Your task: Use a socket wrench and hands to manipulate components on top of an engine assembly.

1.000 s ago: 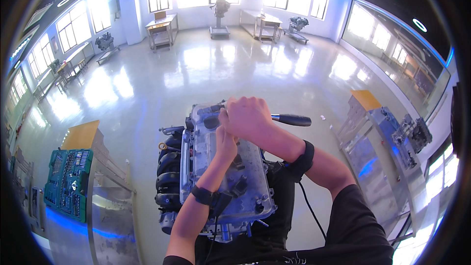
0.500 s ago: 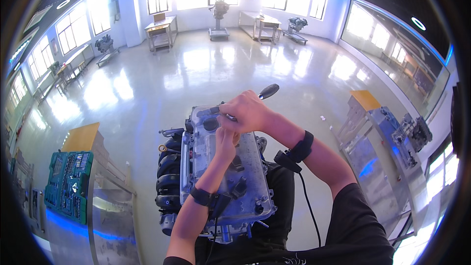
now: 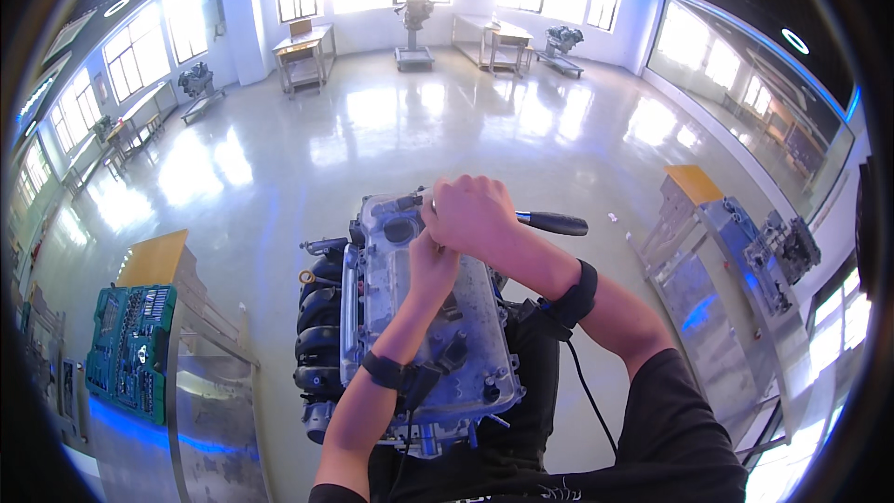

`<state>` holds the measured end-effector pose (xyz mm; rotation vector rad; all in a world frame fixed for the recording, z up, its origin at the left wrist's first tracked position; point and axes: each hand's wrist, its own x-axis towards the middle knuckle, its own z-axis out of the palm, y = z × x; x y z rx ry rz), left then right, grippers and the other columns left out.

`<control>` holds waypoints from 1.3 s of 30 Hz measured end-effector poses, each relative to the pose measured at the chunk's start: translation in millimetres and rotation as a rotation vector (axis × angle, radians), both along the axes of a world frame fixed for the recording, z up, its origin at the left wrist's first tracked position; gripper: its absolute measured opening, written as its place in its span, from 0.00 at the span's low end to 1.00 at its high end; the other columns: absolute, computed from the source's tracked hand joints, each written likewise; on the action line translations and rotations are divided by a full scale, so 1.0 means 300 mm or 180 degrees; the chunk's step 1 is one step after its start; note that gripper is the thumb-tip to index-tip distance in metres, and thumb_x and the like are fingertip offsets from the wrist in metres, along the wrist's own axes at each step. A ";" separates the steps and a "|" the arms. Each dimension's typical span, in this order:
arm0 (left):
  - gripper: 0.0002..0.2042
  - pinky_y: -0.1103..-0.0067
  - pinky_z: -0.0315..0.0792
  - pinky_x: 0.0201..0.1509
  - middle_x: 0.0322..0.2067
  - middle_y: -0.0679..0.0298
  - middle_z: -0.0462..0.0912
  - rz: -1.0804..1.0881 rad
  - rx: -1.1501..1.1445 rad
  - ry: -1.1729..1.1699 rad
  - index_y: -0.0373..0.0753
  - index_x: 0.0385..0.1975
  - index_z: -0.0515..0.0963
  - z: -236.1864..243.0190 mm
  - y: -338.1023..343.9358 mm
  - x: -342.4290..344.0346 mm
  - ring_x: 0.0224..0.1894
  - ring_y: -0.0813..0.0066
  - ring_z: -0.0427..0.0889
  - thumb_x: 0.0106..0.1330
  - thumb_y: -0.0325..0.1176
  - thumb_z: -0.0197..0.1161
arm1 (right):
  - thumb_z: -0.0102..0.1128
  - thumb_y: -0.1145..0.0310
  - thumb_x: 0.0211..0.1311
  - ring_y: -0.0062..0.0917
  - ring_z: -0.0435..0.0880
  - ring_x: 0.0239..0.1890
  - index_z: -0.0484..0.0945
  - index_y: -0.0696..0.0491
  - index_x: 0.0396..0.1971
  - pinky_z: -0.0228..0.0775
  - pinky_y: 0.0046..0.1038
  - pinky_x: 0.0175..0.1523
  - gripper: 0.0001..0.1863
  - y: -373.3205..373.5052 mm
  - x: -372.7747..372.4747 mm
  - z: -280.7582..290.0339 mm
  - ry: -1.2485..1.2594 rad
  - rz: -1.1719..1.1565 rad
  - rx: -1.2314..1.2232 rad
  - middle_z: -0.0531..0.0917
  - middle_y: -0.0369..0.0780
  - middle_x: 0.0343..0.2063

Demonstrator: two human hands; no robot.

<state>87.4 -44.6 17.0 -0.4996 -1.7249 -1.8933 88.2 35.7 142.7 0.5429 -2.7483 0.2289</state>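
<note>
An engine (image 3: 382, 317) with a grey valve cover stands in front of me, its black intake runners along the left side. Over the far part of the cover, my right hand (image 3: 473, 214) is closed around a ratchet wrench. The ratchet's dark handle (image 3: 557, 224) sticks out to the right past the knuckles; its head is hidden under the hand. Just below and touching it, my left hand (image 3: 434, 265) is closed, and what its fingers grip is hidden. A round black oil filler cap (image 3: 399, 230) lies left of both hands. Each wrist wears a black strap.
At left, an open green socket set case (image 3: 130, 354) lies on a metal bench. Engine parts (image 3: 745, 251) rest on another bench at right. Farther off are engines on stands (image 3: 414, 19) and work tables (image 3: 304, 56). A black cable (image 3: 589, 401) hangs by my right arm.
The ratchet handle has swung clockwise, from pointing away to the upper right to pointing right. My right hand has turned with it and shifted slightly right; the left hand stays close beneath.
</note>
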 end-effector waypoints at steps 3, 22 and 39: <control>0.07 0.83 0.66 0.27 0.22 0.69 0.79 -0.0100 0.0061 -0.0141 0.30 0.28 0.77 0.002 -0.002 -0.004 0.26 0.87 0.72 0.60 0.28 0.60 | 0.52 0.58 0.57 0.43 0.84 0.24 0.79 0.59 0.22 0.77 0.40 0.35 0.18 0.001 0.007 -0.003 0.0080 -0.0014 0.0000 0.81 0.48 0.18; 0.07 0.84 0.62 0.22 0.15 0.74 0.75 0.0150 -0.0205 -0.0101 0.31 0.23 0.78 -0.004 0.002 -0.004 0.20 0.90 0.69 0.56 0.27 0.68 | 0.58 0.62 0.45 0.41 0.77 0.18 0.74 0.51 0.16 0.66 0.40 0.24 0.09 0.071 -0.107 -0.037 0.0741 0.2112 -0.0254 0.75 0.41 0.12; 0.08 0.78 0.69 0.26 0.17 0.55 0.78 0.0293 -0.0178 -0.0003 0.27 0.23 0.77 -0.052 -0.023 -0.046 0.24 0.82 0.77 0.61 0.26 0.58 | 0.55 0.55 0.53 0.43 0.82 0.26 0.77 0.52 0.22 0.75 0.41 0.35 0.14 -0.014 -0.033 -0.034 0.0608 0.0350 0.0287 0.81 0.48 0.20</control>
